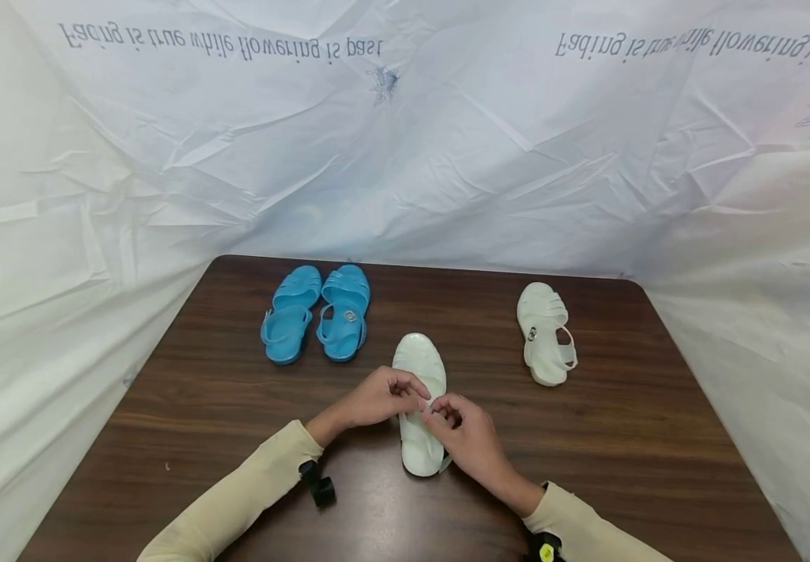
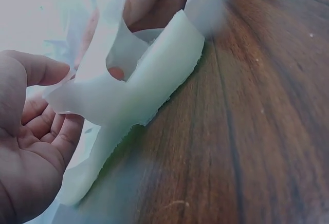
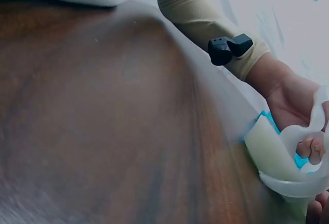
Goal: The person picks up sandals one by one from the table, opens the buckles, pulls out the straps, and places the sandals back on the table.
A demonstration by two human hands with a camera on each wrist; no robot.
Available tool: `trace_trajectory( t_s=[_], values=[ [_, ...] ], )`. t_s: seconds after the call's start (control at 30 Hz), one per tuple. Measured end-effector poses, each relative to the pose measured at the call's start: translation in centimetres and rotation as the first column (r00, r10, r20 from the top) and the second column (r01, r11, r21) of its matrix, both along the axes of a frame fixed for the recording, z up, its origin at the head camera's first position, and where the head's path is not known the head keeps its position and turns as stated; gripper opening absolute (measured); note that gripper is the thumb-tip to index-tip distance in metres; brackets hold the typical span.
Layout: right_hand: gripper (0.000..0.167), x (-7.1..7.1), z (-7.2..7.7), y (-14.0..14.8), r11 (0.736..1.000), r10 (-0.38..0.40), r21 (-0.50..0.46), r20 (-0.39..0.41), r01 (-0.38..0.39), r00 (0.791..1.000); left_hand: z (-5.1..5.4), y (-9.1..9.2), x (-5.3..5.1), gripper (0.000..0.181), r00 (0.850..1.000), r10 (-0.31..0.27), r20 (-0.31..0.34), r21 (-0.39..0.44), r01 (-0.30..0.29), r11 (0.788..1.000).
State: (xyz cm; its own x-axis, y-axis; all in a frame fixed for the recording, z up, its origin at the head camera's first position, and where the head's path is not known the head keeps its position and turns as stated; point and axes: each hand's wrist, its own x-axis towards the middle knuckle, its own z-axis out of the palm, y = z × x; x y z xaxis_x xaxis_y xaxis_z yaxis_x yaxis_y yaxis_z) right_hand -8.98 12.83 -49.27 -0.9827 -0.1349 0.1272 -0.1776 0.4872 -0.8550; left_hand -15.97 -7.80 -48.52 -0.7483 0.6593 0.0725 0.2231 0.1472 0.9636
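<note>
A white sandal (image 1: 419, 363) lies on the brown table, toe pointing away from me. My left hand (image 1: 382, 398) comes from its left side and pinches the sandal's strap (image 2: 85, 98) between thumb and fingers, as the left wrist view shows. From the other side my right hand (image 1: 474, 441) meets it over the middle of the sandal, its thumb and forefinger pinched together at the strap. The fingertips of both hands nearly touch. In the right wrist view the sandal's heel (image 3: 271, 152) shows beside the left hand, while only a few right fingers (image 3: 316, 213) appear.
A second white sandal (image 1: 544, 336) lies at the back right of the table (image 1: 623, 468). Two blue sandals (image 1: 285, 332) rest side by side at the back left. White printed sheeting (image 1: 405, 156) hangs behind and at both sides.
</note>
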Motion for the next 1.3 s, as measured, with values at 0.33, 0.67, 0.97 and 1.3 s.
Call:
trace_trajectory(
  t_s=[0.33,0.67,0.97,1.3],
  values=[
    [0.011,-0.2,0.3,0.3,0.996,0.024,0.084,-0.005,-0.024,1.0,-0.1,0.1,0.2,0.015,0.999,0.012,-0.039,0.002,-0.012,1.0],
    [0.01,-0.1,0.7,1.0,0.991,0.033,0.127,-0.005,-0.032,0.999,0.0,0.3,0.5,0.014,0.989,-0.021,-0.143,-0.215,-0.011,0.977],
    [0.012,0.1,0.4,1.3,0.995,0.028,0.097,-0.023,-0.025,0.999,-0.6,0.5,0.2,0.013,0.988,-0.048,-0.15,-0.188,0.019,0.982],
    [0.015,0.2,-0.1,1.6,1.0,-0.016,-0.018,-0.045,0.015,0.999,-1.2,0.7,0.4,0.01,0.993,0.082,-0.089,-0.085,-0.089,0.992]
  ],
)
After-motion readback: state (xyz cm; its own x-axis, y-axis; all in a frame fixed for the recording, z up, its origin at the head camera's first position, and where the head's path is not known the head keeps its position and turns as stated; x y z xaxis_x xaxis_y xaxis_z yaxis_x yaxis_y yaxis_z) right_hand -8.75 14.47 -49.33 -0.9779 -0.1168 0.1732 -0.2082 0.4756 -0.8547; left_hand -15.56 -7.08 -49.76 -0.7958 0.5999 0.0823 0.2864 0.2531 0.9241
